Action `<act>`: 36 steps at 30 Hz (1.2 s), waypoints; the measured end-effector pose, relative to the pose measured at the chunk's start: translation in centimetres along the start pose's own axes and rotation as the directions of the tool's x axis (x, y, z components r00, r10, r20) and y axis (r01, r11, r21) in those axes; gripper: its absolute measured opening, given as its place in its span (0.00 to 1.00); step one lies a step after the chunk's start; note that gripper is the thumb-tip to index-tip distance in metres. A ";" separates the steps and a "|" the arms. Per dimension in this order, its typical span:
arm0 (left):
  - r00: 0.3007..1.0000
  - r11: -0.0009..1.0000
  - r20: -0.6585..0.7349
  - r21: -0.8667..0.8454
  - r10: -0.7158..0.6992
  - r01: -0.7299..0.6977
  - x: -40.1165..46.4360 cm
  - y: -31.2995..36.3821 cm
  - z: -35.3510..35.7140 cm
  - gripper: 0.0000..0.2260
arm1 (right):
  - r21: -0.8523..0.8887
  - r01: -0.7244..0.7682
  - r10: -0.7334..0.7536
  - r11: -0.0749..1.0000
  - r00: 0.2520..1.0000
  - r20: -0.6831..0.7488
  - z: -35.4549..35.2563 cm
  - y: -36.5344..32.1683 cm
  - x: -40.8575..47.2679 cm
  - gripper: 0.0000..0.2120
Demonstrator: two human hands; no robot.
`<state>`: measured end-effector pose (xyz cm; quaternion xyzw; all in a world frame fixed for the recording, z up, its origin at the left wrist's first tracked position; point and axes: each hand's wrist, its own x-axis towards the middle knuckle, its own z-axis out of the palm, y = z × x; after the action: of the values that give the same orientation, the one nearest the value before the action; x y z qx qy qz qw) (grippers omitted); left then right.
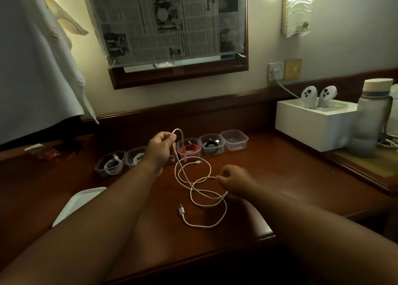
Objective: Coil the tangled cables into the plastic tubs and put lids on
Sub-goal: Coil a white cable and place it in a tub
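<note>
White cable (201,190) is spread in loose loops over the middle of the desk (290,172), one plug lying toward the near edge. A raised bend of it is pinched between the thumb and curled fingers of the left hand (160,148), while another loop is pinched at the fingertips of the right hand (233,180), low over the wood. Behind the hands, tubs (212,144) are lined up toward the far edge, lidless, some with coiled cables inside.

Desk (280,177): cable (202,190), tubs (234,142), box (312,129).
</note>
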<state>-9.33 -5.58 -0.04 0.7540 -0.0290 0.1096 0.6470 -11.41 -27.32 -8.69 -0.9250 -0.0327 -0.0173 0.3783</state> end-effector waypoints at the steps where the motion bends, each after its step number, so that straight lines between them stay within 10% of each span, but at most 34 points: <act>1: 1.000 1.000 0.010 -0.004 0.029 -0.029 -0.1 0.3 0.2 0.05 | 0.169 0.054 -0.058 0.984 0.998 0.018 0.1 -0.7 -0.2 0.08; 3: 0.996 0.996 0.007 -0.036 0.087 -0.087 -0.2 1.0 0.4 0.05 | 0.352 0.112 -0.178 0.929 0.971 0.161 0.0 -2.3 -0.8 0.14; 6: 0.986 0.983 -0.088 -0.108 0.142 -0.151 0.0 2.7 0.3 0.04 | 0.170 0.211 -0.254 0.963 0.919 0.303 0.6 -3.3 -0.7 0.14; 11: 0.976 0.941 -0.209 -0.313 0.061 -0.126 1.0 4.9 -0.4 0.05 | 0.185 0.237 -0.265 0.954 0.952 0.150 0.5 -4.0 -0.5 0.08; 15: 0.978 0.917 -0.209 -0.394 -0.029 -0.057 1.2 4.5 0.1 0.04 | 0.301 0.158 -0.263 0.940 0.899 0.351 0.0 -4.7 -0.9 0.21; 21: 0.971 0.804 -0.169 -0.593 -0.168 0.036 0.9 4.3 0.7 0.12 | 0.194 0.233 -0.280 0.953 0.919 0.276 0.8 -5.6 -0.7 0.07; 30: 0.915 0.990 0.402 -0.138 0.018 0.041 -3.6 -1.1 3.2 0.19 | 0.535 0.386 -0.294 0.752 0.922 -0.252 -3.7 -9.3 0.1 0.15; 36: 0.879 0.957 0.474 0.230 0.048 -0.176 -3.4 -3.7 4.9 0.06 | 0.602 0.481 -0.319 0.637 0.876 -0.362 -6.8 -11.6 -0.1 0.15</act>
<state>-11.34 -10.10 -5.03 0.8352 -0.2116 -0.0332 0.5065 -12.41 -23.85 4.25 -0.6841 -0.1996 -0.1911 0.6751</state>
